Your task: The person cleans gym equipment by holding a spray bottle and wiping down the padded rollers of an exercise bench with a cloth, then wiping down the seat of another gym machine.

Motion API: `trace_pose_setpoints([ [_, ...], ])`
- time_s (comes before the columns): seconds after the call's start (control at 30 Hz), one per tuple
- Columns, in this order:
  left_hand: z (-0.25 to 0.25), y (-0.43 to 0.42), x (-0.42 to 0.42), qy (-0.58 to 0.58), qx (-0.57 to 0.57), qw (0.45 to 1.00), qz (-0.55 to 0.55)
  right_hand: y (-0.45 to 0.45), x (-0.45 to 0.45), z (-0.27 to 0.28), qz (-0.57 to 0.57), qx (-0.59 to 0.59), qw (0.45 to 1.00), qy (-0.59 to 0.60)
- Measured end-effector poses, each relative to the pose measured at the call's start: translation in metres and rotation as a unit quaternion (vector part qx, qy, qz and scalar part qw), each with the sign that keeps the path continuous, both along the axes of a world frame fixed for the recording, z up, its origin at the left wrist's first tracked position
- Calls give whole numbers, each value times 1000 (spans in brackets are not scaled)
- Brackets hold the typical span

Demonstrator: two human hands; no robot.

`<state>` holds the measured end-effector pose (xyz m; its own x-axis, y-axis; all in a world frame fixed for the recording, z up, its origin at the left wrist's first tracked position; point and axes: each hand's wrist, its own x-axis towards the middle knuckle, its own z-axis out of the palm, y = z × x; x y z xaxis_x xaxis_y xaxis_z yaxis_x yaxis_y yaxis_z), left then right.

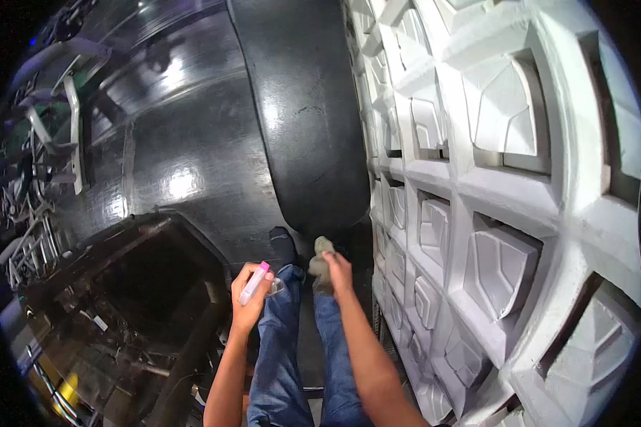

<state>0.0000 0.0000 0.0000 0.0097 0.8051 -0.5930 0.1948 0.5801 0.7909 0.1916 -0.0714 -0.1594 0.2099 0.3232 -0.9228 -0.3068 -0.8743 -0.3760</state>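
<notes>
- Gripped in the left hand (244, 299), fingers curled around and thumb laid along the side: a slim, straight-edged tube (251, 287), pale, smooth and plastic-looking, tilted, with a bright pink cap (264, 266) at the far end.
- Just beside that grip, on the thumb side: a small clear, shiny piece (276, 287), perhaps plastic; too small to tell whether held.
- Pinched in the right hand (340, 273), thumb and fingers closed: a soft-looking beige-grey bundle (320, 272), cloth-like, rounded and blurred, hanging over the right foot; cannot tell exactly where bundle ends and footwear begins.
- Below both hands: blue denim jeans (278, 341), creased at the legs, and a dark shoe (283, 243) on the left foot.
- Ahead of the feet: a black, dull-sheened slab (310, 121) with a rounded near end, beside glossy dark flooring (185, 146) with open room.
- Close along the right arm: a white wall (463, 178) of thick square ribs and faceted recesses, leaving little sideways room.
- Near the left hand: a dark, angular-rimmed frame (210, 249); farther off, bent metal tubing (73, 117).
</notes>
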Motion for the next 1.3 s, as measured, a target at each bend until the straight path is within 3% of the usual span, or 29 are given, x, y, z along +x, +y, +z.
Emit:
trace_pose_setpoints([
  [0.2, 55, 4, -4, -24, 55, 996, 66, 22, -23, 110, -76, 92, 989, 84],
  [0.27, 74, 1, -9, -14, 53, 997, 62, 33, -8, 148, -136, 60, 971, 189],
  [0.43, 136, -9, -18, -26, 76, 995, 62, 27, 32, 205, -141, 138, 964, 176],
  [0.6, 184, -21, -15, -55, 113, 990, 68, 35, 73, 284, -46, 172, 966, 189],
  [0.67, 202, -19, -11, -26, 135, 989, 47, 46, 79, 323, -88, 192, 950, 229],
  [0.8, 238, -7, 0, -89, 153, 983, 38, 68, 93, 364, -93, 229, 936, 251],
  [0.87, 274, 3, 7, -91, 156, 983, 13, 75, 97, 391, -43, 254, 949, 182],
  [0.97, 292, 22, 19, -108, 176, 978, -29, 85, 108, 406, -21, 288, 940, 184],
  [1.3, 357, 75, 60, -74, 255, 945, -189, 92, 136, 465, -74, 324, 896, 293],
])
